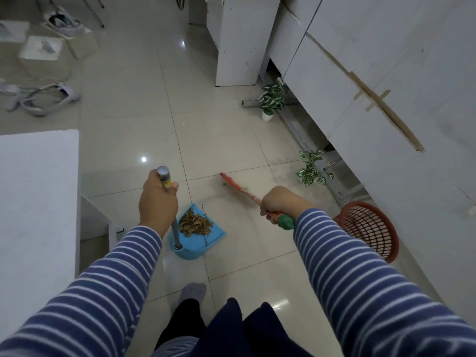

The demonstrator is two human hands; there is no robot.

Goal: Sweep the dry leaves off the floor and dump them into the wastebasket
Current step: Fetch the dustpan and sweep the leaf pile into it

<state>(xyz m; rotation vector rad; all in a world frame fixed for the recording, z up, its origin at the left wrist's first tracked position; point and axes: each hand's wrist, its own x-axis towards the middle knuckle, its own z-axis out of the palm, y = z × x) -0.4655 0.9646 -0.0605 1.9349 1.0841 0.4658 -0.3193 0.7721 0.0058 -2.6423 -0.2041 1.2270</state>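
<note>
Two hands apart, left hand (157,204) gripping dustpan handle (175,234), right hand (279,202) gripping broom (235,186), tiled floor (206,140), white cabinets (360,86)

On my feed the left sleeve (103,292) and right sleeve (360,274) were navy blue with thin white hoops, their cuffs ending at the wrists of the left hand (157,202) and right hand (280,202). Lower down I saw dark trousers (231,331) and a grey sock (193,291).

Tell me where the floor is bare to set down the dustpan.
Bare tiles lie between the dustpan and the wastebasket, and beyond the broom up to the white cabinet. Crowded: the wall side by the two potted plants.
</note>
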